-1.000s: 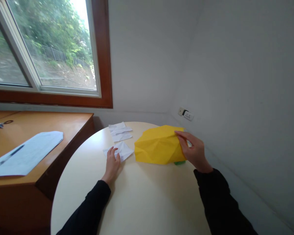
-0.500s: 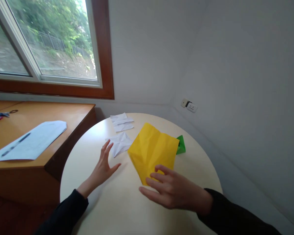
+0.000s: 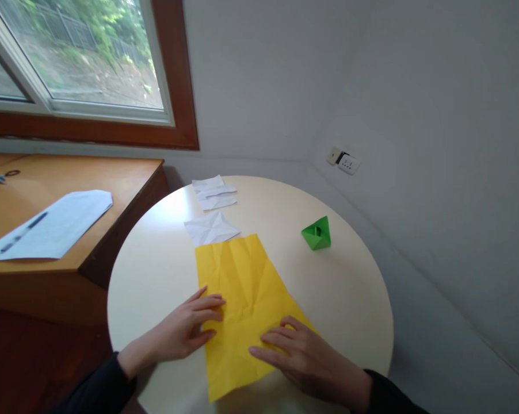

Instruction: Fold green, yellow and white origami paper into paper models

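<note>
While flat on table, yellow paper pressed by both hands: left hand, right hand.

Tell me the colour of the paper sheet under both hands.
Yellow; the paper sheet shows clearly in the head view.

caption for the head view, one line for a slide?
Both hands, left hand and right hand, press flat on a creased yellow paper sheet on a round table.

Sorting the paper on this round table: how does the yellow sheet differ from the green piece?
The yellow sheet lies flat and unfolded, only creased; the green piece is folded into a small standing shape. The yellow sheet looks far larger. Both the left hand and right hand rest on the yellow sheet; the green piece stands untouched. Both are coloured paper.
</note>
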A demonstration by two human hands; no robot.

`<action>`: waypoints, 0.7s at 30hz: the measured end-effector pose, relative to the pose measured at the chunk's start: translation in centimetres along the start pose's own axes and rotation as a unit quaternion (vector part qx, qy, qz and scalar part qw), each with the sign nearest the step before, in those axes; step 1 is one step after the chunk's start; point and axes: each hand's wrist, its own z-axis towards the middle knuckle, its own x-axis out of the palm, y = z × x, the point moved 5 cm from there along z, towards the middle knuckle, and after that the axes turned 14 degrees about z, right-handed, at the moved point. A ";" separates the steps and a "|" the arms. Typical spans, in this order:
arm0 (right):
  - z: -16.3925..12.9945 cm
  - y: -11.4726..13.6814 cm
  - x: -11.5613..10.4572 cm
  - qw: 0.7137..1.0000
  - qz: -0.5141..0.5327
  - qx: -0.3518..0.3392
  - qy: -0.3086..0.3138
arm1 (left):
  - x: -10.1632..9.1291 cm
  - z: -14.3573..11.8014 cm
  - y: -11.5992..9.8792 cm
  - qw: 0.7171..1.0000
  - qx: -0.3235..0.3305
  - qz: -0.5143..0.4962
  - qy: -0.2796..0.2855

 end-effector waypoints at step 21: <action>-4.6 -5.5 -0.6 0.975 0.110 0.152 -0.121 | -2.0 1.0 -0.7 1.000 -0.012 0.009 0.009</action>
